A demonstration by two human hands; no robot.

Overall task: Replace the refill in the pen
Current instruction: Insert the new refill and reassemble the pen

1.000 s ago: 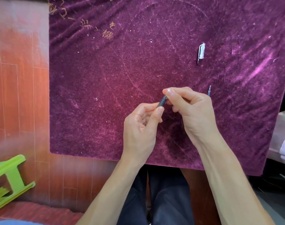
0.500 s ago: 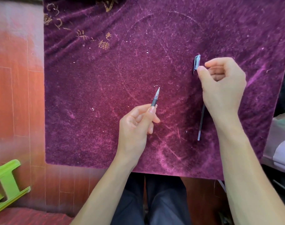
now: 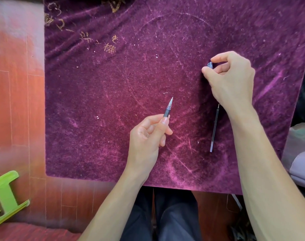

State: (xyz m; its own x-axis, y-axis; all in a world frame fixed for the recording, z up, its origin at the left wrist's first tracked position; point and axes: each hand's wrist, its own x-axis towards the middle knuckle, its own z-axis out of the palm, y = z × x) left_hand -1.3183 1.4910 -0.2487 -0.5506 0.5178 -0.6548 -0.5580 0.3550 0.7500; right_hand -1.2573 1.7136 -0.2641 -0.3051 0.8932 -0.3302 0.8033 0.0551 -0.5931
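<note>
My left hand [image 3: 148, 134] holds the pen [image 3: 167, 109] low over the purple velvet cloth [image 3: 113, 101], its silver tip pointing up and away and its dark grip between thumb and fingers. Most of the barrel is hidden in my palm. My right hand [image 3: 233, 79] is further right and higher, with thumb and forefinger pinched on the clear pen cap [image 3: 210, 64], of which only one end shows. A thin black refill [image 3: 214, 128] lies loose on the cloth just below my right wrist, tip pointing away.
The cloth covers a table whose right edge runs close to my right arm. A green plastic stool [image 3: 5, 193] stands on the red wooden floor at the lower left. Pale fabric [image 3: 301, 162] lies at the right. My dark trousers show below the table.
My hands were together on the pen; the right hand then moved away up and right to the cap and has closed on it. The left hand keeps the pen, nearly still.
</note>
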